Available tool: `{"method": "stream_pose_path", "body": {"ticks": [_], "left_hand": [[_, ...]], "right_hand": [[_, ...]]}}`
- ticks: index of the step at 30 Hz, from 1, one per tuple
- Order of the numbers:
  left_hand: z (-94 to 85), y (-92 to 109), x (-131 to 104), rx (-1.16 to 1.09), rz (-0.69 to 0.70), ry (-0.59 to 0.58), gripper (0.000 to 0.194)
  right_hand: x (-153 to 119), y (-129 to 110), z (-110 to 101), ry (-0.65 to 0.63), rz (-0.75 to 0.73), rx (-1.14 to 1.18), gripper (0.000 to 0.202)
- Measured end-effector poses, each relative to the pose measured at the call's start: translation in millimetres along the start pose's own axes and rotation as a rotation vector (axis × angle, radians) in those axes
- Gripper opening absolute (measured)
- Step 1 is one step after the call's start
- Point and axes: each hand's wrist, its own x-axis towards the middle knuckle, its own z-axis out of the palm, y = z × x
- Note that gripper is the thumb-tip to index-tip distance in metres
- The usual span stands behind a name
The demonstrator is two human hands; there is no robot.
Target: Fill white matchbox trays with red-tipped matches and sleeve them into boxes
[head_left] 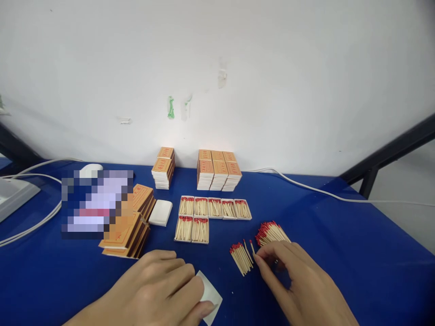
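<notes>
My left hand (159, 285) is closed, with thumb and fingers on a white matchbox tray (211, 296); most of it is hidden under the fingers. My right hand (299, 276) pinches a single red-tipped match (252, 246) between thumb and fingertip. Just left of that match lies a small bunch of matches (240, 260). A bigger heap of matches (272, 233) lies behind my right hand, which covers its near part. Further back, filled matchbox trays (193, 217) stand side by side in two rows, red heads pointing away from me.
Two stacks of orange matchboxes, a left one (163, 168) and a right one (217, 170), stand near the wall. Flat orange sleeves (124, 233) are piled at left beside a white block (161, 213) and a pixelated device (98, 203). A white cable (306, 192) crosses the blue table (380, 253).
</notes>
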Motion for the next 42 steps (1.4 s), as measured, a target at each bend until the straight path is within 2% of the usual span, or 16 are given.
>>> {"method": "stream_pose_path", "body": {"ticks": [5, 10, 13, 19, 26, 28, 30, 34, 38, 42], "left_hand": [[-5.1, 0, 6, 0.018, 0.015, -0.014, 0.052], [-16.3, 1, 14, 0.052, 0.057, -0.105, 0.054], [-18.6, 1, 15, 0.065, 0.055, -0.114, 0.054], [-14.2, 0, 11, 0.062, 0.062, -0.107, 0.053], [-3.2, -1, -1, 0.008, 0.037, -0.055, 0.038], [-1.9, -2, -4, -0.019, 0.015, -0.086, 0.034], [-3.3, -3, -2, -0.045, -0.003, -0.092, 0.034], [-11.6, -3, 9, -0.049, 0.016, -0.11, 0.042], [-16.5, -4, 15, -0.023, 0.032, -0.14, 0.054], [-15.4, -7, 13, 0.025, 0.067, -0.101, 0.061]], "right_hand": [[2, -3, 7, -0.011, 0.085, 0.02, 0.034], [4, -4, 16, 0.001, 0.15, 0.035, 0.032], [4, -3, 19, -0.025, 0.186, 0.062, 0.026], [-1, 0, 18, -0.088, 0.22, 0.126, 0.022], [-7, 5, 13, -0.182, 0.199, 0.157, 0.023], [-6, 6, 9, -0.156, 0.182, 0.161, 0.029], [-7, 9, 5, -0.071, 0.167, 0.131, 0.037], [-17, 24, -1, 0.066, 0.159, 0.005, 0.049], [-31, 36, 2, 0.017, 0.162, -0.049, 0.04], [-36, 38, 9, 0.012, 0.133, -0.086, 0.035]]}}
